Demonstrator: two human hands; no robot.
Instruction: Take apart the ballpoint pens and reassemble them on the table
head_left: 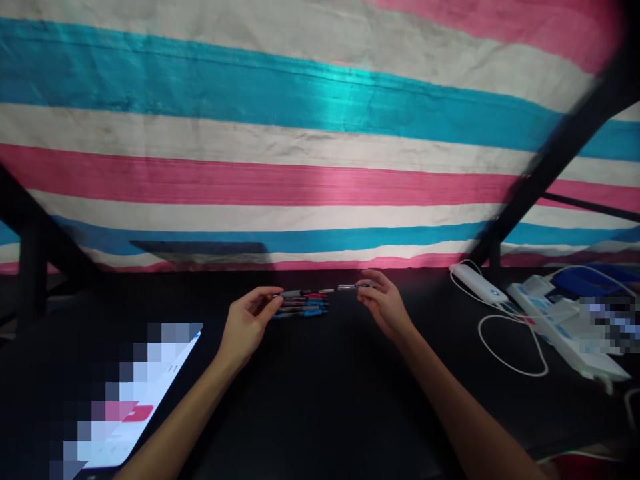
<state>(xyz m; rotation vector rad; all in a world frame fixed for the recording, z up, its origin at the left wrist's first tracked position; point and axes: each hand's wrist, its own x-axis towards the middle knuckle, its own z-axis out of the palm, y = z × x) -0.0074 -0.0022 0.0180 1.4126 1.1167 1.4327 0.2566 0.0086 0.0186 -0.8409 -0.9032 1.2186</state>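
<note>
My left hand [253, 317] is closed, thumb and fingers pinching a grey pen [295, 294] that points right. A thin, light-tipped piece like a refill [326, 291] lies in line with its right end; whether they are joined I cannot tell. My right hand [383, 303] pinches a slim, clear pen barrel [347, 287], its free end pointing left toward the grey pen, with a small gap between. Just below the left fingers, several pens [305, 307] with blue, red and dark parts lie side by side on the black table [320, 400].
A lit tablet or phone screen [135, 427], partly blurred out, is at the lower left. On the right are a white power bank [479, 283], a white power strip [565, 333] and looping white cables [513, 367]. A striped tarp [300, 180] hangs behind, between black frame bars [550, 160].
</note>
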